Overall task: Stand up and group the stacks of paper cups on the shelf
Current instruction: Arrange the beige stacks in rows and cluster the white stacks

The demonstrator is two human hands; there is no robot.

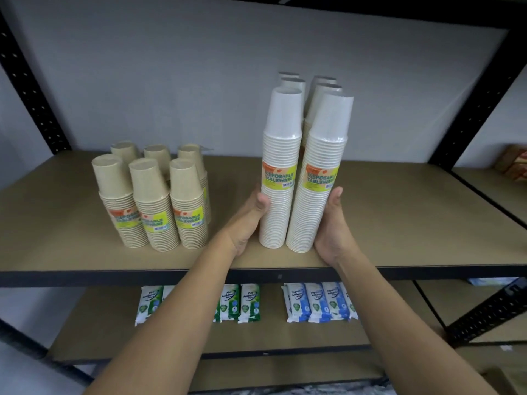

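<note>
1. Head view hides most of both grips. The left hand (246,223) shows its thumb on the front of the left white stack (278,155) and its palm against that stack's outer side. Its fingers pass out of sight behind, so the hand wraps the stack low down.
2. The right hand (332,226) mirrors this on the right white stack (323,149): thumb on the front, fingers hidden round the back, grasping it.
3. Behind these two, the rear white stacks (293,81) show only their tops. Four tops can be made out, and everything lower is covered.
4. On the lower shelf (99,323), the left forearm crosses the green wipe packs (249,302) and covers some of them. The blue wipe packs (319,302) stand beside them. A box (513,162) at the right edge is cut off and blurred.
5. Both held stacks stand upright on the shelf (399,218) near its front edge, touching low down and parting slightly toward the top. The cups are white and sit base-up. Each stack carries a yellow-green label reading DISPOSABLE TABLEWARE.
6. Six shorter brown stacks (151,195) stand upright in two rows of three, well to the left on the same shelf.
</note>
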